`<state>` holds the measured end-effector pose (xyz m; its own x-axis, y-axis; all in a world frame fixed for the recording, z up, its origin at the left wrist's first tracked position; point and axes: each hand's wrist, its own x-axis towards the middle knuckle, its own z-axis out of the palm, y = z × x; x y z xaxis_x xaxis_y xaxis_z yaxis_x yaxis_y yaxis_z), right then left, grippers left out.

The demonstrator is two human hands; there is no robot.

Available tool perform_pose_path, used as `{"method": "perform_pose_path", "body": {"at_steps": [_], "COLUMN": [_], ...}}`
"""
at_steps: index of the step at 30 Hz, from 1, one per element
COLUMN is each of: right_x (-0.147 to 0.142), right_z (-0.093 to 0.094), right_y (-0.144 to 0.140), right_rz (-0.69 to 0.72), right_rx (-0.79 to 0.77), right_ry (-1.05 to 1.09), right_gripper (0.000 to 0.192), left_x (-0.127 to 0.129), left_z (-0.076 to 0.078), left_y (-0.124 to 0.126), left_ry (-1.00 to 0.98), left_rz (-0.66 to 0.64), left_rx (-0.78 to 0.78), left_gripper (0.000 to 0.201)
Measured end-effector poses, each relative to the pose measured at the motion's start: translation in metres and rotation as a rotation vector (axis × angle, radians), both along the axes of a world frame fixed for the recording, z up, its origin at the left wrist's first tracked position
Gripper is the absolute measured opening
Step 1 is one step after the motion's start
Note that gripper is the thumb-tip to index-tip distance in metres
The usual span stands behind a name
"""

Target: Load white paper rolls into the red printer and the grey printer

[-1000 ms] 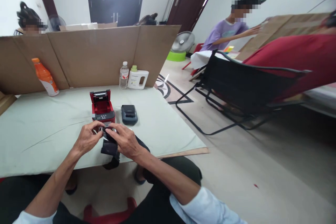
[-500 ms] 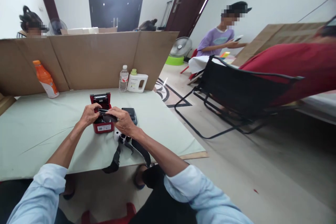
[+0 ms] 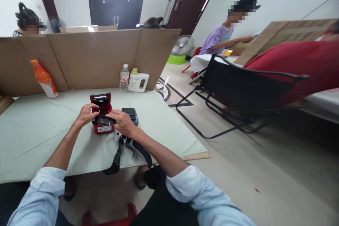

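A red label printer point(image 3: 103, 129) stands on the table with its lid point(image 3: 100, 98) raised and a white label on its front. My left hand point(image 3: 87, 114) is at its left side, thumb and fingers closed over the opening; what they grip, if anything, is hidden. On the other side, my right hand point(image 3: 122, 122) pinches a dark shiny film point(image 3: 108, 120) that lies across the printer's opening. Just behind my right hand sits a dark grey device point(image 3: 130, 113). Beneath that hand a small white device with black straps point(image 3: 143, 152) rests near the table's front edge.
An orange bottle point(image 3: 44, 78), a clear water bottle point(image 3: 124, 78) and a white jug point(image 3: 138, 82) stand before a cardboard partition point(image 3: 95, 60). A black folding chair point(image 3: 238, 91) and a person in purple point(image 3: 217, 39) are to the right.
The slim dark rod between my fingers is no longer visible there. My left fingers have opened a little and moved slightly left; the film sits lower in the printer. The person in purple has reached forward.
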<state>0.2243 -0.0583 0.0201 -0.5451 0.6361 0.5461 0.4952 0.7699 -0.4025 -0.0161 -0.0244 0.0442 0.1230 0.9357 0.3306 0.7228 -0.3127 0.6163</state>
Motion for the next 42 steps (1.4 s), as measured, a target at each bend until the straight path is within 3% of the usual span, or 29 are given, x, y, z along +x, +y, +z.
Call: {"method": "perform_pose_path", "body": {"at_steps": [4, 6, 9, 11, 20, 27, 34, 39, 42], "right_x": [-0.002, -0.003, -0.004, -0.003, -0.004, -0.005, -0.005, -0.005, -0.005], "right_z": [-0.001, 0.000, 0.001, 0.001, 0.012, 0.013, 0.016, 0.014, 0.011], "right_y": [-0.002, -0.002, -0.003, -0.003, 0.003, 0.001, 0.000, -0.007, -0.012], "right_rz": [-0.015, -0.023, -0.027, -0.030, -0.028, -0.020, -0.037, -0.053, -0.050], "right_rx": [0.020, 0.021, 0.024, 0.027, 0.030, 0.061, 0.092, 0.093, 0.081], "right_ry": [-0.054, -0.069, -0.067, -0.055, 0.011, 0.029, 0.071, 0.003, -0.070], "right_gripper": [0.051, 0.050, 0.044, 0.041, 0.031, 0.025, 0.024, 0.024, 0.029], "left_x": [-0.011, -0.010, 0.000, 0.008, 0.027, 0.025, 0.028, 0.027, 0.023], "left_z": [0.005, 0.008, 0.012, 0.013, 0.024, 0.019, 0.026, 0.017, 0.011], "left_y": [0.002, 0.001, -0.002, -0.001, 0.009, -0.001, -0.001, -0.001, 0.000], "left_ry": [-0.055, 0.004, 0.176, 0.289, 0.571, 0.470, 0.452, 0.454, 0.420], "left_rz": [0.171, 0.085, -0.154, -0.218, -0.038, 0.029, 0.026, 0.108, 0.086], "left_rx": [0.104, 0.085, 0.050, 0.033, -0.099, -0.058, -0.039, -0.050, -0.059], "left_gripper": [0.025, 0.024, 0.034, 0.044, 0.028, 0.028, 0.027, 0.031, 0.038]}}
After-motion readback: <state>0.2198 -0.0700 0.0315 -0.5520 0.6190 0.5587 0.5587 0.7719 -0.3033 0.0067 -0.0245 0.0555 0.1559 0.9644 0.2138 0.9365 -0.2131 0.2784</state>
